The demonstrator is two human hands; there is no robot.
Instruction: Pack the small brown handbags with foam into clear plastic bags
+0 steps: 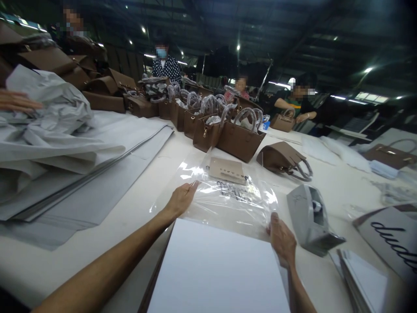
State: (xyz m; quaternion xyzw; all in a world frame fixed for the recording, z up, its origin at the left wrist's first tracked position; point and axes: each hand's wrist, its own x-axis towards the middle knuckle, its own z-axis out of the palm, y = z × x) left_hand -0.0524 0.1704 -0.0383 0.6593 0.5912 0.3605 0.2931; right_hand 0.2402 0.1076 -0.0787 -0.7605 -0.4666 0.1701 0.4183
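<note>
My left hand (182, 198) pinches the left edge of a clear plastic bag (234, 213). On the opposite side, my right hand (282, 241) grips the bag's right edge, thumb on top. The film is stretched between both hands, shiny and printed with dark lettering. A beige printed card (226, 169) shows through or lies on its far part; which, I cannot tell. Close to my body a flat white sheet (218, 269) reaches the bag's near edge. Something brown shows along the sheet's left side.
Brown handbags (241, 141) with wrapped handles stand across the table, and one (283, 158) lies on its side. A grey tape dispenser (306, 221) sits by my right hand. White sheets (365, 278) lie right; crumpled grey wrapping (58, 143) fills the left, under another person's hand (18, 102).
</note>
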